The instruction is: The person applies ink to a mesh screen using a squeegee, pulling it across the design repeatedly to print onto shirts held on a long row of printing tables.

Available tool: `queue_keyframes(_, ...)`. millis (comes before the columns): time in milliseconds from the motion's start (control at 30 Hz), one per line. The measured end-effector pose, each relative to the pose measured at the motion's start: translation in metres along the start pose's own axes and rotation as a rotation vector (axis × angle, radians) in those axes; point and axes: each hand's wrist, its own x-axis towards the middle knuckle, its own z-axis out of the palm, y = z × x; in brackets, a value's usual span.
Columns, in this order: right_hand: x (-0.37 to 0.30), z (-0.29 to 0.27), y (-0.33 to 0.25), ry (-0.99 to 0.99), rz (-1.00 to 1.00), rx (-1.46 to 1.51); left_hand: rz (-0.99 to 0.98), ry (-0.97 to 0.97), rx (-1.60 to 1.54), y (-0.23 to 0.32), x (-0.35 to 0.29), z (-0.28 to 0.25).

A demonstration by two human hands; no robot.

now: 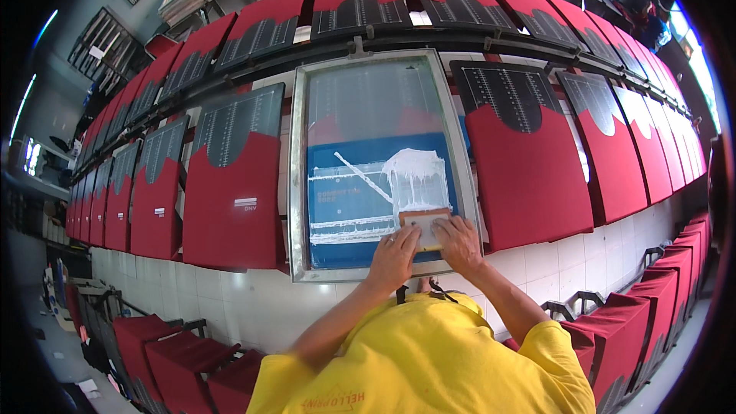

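Both of my hands grip a short squeegee [423,231] with a pale body and a brown upper edge. My left hand [394,254] is closed on its left end, and my right hand [458,244] on its right end. The squeegee rests on the blue stencil [326,161] of a silkscreen, near the side closest to me. A metal frame [300,207] surrounds the mesh. Thick white ink [414,162] lies just beyond the squeegee, with a diagonal streak to its left. White bands of ink also cross the lower left of the stencil. What lies beneath the screen is mostly hidden.
Dark print boards carrying red shirts flank the screen, including a red shirt [234,199] with a small white print at left and another red shirt [529,176] at right. More boards run along a far row and behind me. A black rail [429,29] passes beyond the frame.
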Motion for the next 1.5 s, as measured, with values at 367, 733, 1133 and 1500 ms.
queue_keyframes(367, 0.097, 0.007, 0.052, 0.056, 0.052, 0.098, 0.024, 0.013, 0.003, -0.058, 0.108, -0.033)
queue_keyframes(733, 0.006, 0.01, 0.008, -0.015, -0.037, 0.001, 0.082, 0.076, 0.155, -0.008, -0.001, 0.001)
queue_keyframes(1133, 0.116, -0.001, 0.056, 0.008, 0.009, 0.057, 0.042, 0.133, 0.074, -0.06, 0.11, -0.033)
queue_keyframes(1500, -0.03, -0.014, -0.017, -0.121, -0.068, 0.045, 0.032, 0.013, 0.134, 0.014, -0.046, 0.004)
